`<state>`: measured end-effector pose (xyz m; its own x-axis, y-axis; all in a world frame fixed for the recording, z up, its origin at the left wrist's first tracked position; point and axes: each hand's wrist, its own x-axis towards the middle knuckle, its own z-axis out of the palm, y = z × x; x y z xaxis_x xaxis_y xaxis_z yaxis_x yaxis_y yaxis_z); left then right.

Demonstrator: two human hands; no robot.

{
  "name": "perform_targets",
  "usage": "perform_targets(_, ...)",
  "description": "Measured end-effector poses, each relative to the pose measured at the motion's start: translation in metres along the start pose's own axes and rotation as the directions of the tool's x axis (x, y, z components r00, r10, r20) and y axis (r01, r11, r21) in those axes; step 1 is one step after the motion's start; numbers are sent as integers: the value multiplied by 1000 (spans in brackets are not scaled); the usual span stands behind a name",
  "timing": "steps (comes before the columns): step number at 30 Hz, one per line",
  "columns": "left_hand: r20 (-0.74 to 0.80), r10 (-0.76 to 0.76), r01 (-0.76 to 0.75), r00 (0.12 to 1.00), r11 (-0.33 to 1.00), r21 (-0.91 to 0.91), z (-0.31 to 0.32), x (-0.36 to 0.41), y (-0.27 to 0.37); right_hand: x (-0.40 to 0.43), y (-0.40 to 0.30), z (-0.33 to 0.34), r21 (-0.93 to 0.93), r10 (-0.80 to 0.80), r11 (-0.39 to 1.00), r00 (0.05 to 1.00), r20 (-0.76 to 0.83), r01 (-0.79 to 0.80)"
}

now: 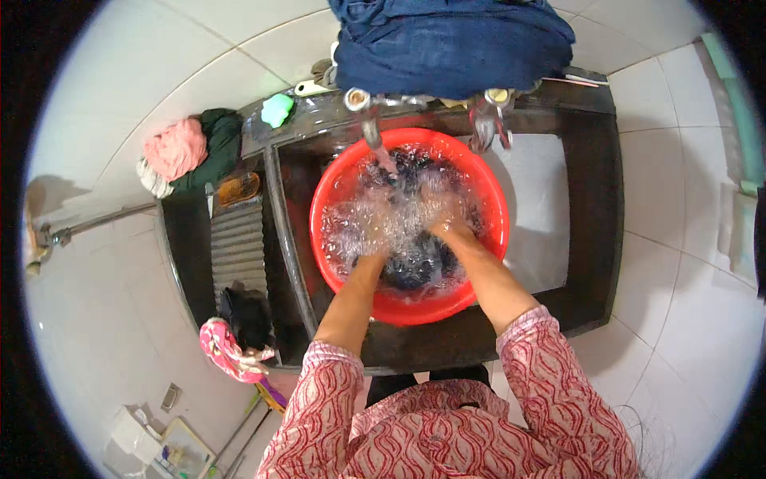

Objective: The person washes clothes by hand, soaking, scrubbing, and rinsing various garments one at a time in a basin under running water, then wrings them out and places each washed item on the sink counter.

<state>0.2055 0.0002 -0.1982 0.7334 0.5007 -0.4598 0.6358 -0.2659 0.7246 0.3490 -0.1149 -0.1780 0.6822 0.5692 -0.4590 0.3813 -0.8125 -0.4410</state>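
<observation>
A round red plastic basin (504, 221) stands in a dark stone sink, filled with churning water. Dark fabric (410, 272) shows through the bubbles. My left hand (371, 230) is plunged into the water on the basin's left side, its fingers hidden by splashes. On the right side my right hand (440, 212) is also under the water up to the wrist. Whether either hand grips the fabric is hidden. Water runs from the left metal tap (371, 129) into the basin's far side. A second tap (483, 123) sits at the far right rim.
Blue cloth (449, 48) is heaped behind the taps. At the left lie a ribbed washboard (238, 245), an orange-brown soap bar or brush (238, 188), black cloth (245, 317) and pink cloth (175, 149). A green item (277, 110) rests on the ledge. A stone divider (290, 239) borders the basin's left.
</observation>
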Motion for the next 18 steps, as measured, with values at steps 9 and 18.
perform_targets(9, 99, 9, 71, 995, 629, -774, -65, -2, 47, -66, -16, -36, 97, -396, 909, 913, -101, 405)
perform_targets(18, 263, 213, -258, 941, 954, 150, -61, -46, 40, -147, -45, -59, 380, -702, 504, 624, -342, 775)
